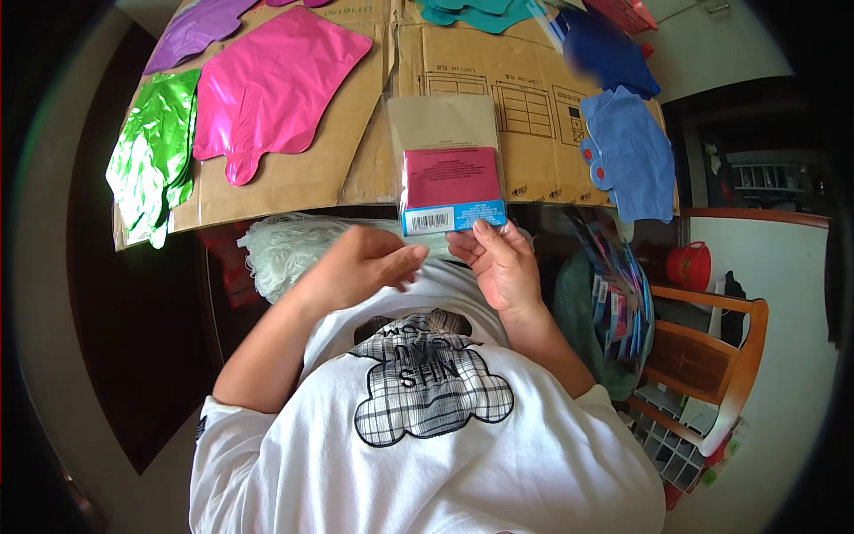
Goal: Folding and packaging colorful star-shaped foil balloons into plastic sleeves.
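My right hand [503, 267] pinches the lower right corner of a clear plastic packet [447, 120], thumb on top. Inside the packet lies a folded magenta sheet [451, 178], and a blue and white label with a barcode [454, 218] runs along its near end. The packet's far part rests over the cardboard's near edge or just above it; I cannot tell which. My left hand [360, 267] is apart from the packet, to its left, with fingers curled and thumb against them; nothing shows in it.
Flat foil balloons lie on the cardboard [365, 151]: pink [276, 89], shiny green [156, 147], purple [200, 34], teal [480, 13], dark blue [609, 53] and light blue [632, 151]. White stringy material [289, 254] sits below its edge. At right are packets [627, 303] and a wooden chair [703, 356].
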`<state>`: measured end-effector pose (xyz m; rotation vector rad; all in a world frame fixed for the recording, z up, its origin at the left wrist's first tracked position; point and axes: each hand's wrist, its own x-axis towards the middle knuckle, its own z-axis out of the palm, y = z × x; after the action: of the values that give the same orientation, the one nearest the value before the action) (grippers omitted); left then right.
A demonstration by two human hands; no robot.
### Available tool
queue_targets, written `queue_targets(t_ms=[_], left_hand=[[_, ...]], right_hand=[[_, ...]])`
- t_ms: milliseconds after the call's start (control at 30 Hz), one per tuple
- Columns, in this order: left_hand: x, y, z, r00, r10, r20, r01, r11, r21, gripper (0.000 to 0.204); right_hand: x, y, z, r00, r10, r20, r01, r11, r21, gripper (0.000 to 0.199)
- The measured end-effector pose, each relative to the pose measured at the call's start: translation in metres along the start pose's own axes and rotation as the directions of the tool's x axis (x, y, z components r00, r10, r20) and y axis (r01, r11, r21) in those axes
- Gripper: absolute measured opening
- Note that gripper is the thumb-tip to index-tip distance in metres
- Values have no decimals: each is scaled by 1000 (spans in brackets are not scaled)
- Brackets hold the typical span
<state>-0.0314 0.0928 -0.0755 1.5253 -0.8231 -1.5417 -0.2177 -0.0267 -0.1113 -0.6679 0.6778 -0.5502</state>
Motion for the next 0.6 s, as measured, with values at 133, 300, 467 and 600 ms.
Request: queue_targets(t_ms=[133, 300, 467, 600], left_hand=[[-5, 61, -47, 831, 326, -450, -258, 944, 207, 31], [54, 94, -83, 854, 478, -207, -339, 812, 475, 33], [86, 95, -86, 935, 339, -105, -312, 927, 209, 25], [92, 95, -78, 916, 390, -88, -380, 918, 119, 21]], right_hand=[[3, -4, -10, 990, -97, 100, 110, 984, -140, 17], [4, -10, -4, 977, -117, 176, 164, 945, -281, 16], [6, -14, -6, 976, -136, 167, 185, 927, -327, 18], [8, -16, -9, 983, -105, 148, 146, 941, -306, 18]])
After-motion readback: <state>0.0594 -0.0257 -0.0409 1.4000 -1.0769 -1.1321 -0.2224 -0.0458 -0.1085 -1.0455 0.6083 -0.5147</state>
